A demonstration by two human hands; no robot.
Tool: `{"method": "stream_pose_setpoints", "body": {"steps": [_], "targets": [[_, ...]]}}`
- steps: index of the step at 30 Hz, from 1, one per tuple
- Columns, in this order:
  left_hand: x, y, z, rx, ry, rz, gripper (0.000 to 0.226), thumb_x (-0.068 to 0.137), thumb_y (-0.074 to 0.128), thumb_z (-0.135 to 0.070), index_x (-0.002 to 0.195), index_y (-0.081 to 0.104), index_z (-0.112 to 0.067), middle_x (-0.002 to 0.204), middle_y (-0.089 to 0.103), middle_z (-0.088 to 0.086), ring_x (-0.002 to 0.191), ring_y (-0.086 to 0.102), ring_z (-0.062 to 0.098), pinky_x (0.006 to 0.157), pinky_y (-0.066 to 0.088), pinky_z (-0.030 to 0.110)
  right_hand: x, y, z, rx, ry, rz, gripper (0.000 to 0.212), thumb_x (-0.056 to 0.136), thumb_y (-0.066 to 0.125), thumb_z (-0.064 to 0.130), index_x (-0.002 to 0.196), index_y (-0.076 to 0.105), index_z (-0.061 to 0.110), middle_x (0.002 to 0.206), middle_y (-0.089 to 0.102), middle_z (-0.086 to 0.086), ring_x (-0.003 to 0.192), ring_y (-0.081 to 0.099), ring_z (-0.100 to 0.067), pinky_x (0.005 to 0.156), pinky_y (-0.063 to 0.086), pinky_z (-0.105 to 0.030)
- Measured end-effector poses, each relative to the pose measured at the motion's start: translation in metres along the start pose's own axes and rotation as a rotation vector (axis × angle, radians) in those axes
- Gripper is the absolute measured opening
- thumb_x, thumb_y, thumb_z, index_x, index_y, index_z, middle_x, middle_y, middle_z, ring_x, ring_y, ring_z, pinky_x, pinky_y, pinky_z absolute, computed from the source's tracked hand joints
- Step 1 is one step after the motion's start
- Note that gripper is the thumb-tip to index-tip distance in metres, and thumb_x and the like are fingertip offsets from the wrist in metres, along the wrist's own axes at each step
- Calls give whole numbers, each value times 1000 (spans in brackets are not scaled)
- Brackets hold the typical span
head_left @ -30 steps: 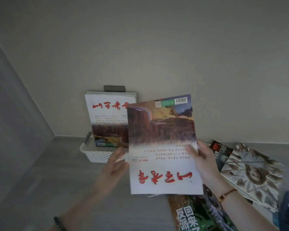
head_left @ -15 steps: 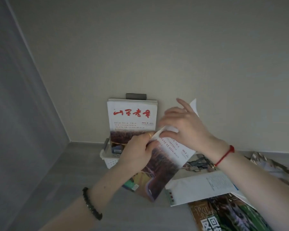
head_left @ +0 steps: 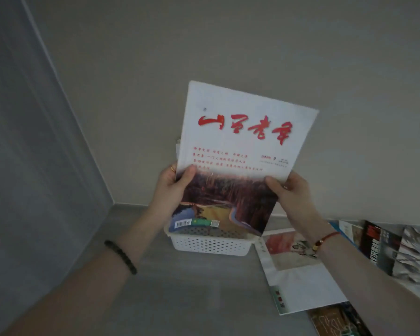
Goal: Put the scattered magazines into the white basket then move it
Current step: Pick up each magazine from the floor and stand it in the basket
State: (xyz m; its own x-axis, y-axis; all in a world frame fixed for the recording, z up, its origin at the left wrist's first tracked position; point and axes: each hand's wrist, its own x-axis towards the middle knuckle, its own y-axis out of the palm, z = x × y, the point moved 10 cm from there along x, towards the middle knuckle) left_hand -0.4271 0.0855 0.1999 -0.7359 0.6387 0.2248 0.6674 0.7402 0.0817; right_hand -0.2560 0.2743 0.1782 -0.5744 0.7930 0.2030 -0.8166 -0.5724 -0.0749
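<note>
Head view: two bare hands hold one magazine [head_left: 240, 146] upright at centre, white cover with red calligraphy above a landscape photo. The left hand [head_left: 172, 187], at the cover's 9 o'clock edge, has its grip closed on it, thumb on the front. The right hand [head_left: 294, 197] grips the 3 o'clock edge likewise. The magazine's lower edge meets the open top of the white basket [head_left: 211, 246] at its 6 o'clock. More magazines [head_left: 298, 282] lie scattered on the grey counter [head_left: 180, 299], at the basket's 4 o'clock.
</note>
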Motion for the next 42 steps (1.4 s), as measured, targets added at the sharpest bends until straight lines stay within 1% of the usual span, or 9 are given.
{"method": "stream_pose_setpoints", "body": {"steps": [4,7,11,15,20,24,27,37,42], "targets": [[45,-26,17,162,-21,-60,12,88,52,-19,93,63,-20,93,71,-10,79,68,3,60,53,15,40,26,0,-62,-30,-74,19,84,57,5,95,59,20,95,65,0,89,62,-24,83,52,-46],[68,-44,48,394,-78,-108,27,88,53,-18,112,60,-7,113,64,8,96,62,21,78,51,27,55,44,-31,-111,37,-78,18,87,54,6,101,61,15,95,64,2,89,61,-22,83,52,-42],[80,-57,89,517,-134,-131,28,81,63,-17,106,64,-4,108,68,16,80,63,22,79,55,39,58,51,-71,-213,80,-114,20,90,49,10,106,60,10,94,61,1,86,56,-19,76,43,-29],[80,-69,120,624,-141,-199,18,75,70,-21,88,67,-10,95,71,8,64,60,10,55,48,20,53,49,-109,-296,143,-139,12,87,54,14,94,64,10,88,65,-2,79,58,-20,71,42,-26],[74,-70,132,626,-75,-273,22,72,73,-19,87,60,-9,94,67,10,74,60,15,58,42,13,52,42,-127,-310,146,-215,15,83,62,19,79,60,5,76,65,-11,79,61,-31,64,44,-28],[68,-82,136,456,-118,-392,52,69,76,-18,108,43,-13,109,55,6,104,55,24,83,46,27,43,37,-128,-280,150,-351,40,80,65,20,114,46,12,105,53,-3,97,53,-22,80,46,-34],[70,-55,149,395,-188,-204,53,85,57,-15,132,33,-12,131,51,10,122,47,25,98,42,37,46,52,-134,-218,205,-274,59,84,59,18,135,29,11,130,45,-9,116,47,-23,99,42,-43],[68,-27,163,365,-314,-117,48,94,40,-22,136,22,-11,137,45,12,126,43,29,99,40,38,42,54,-131,-483,151,116,67,87,53,10,142,16,17,143,37,-7,128,38,-26,105,35,-42],[39,-31,161,284,-249,-241,51,93,42,-16,137,21,-3,138,43,17,127,43,29,108,35,44,20,-29,-135,-546,222,93,71,85,58,17,143,18,19,150,25,-4,134,31,-23,109,32,-42]]}}
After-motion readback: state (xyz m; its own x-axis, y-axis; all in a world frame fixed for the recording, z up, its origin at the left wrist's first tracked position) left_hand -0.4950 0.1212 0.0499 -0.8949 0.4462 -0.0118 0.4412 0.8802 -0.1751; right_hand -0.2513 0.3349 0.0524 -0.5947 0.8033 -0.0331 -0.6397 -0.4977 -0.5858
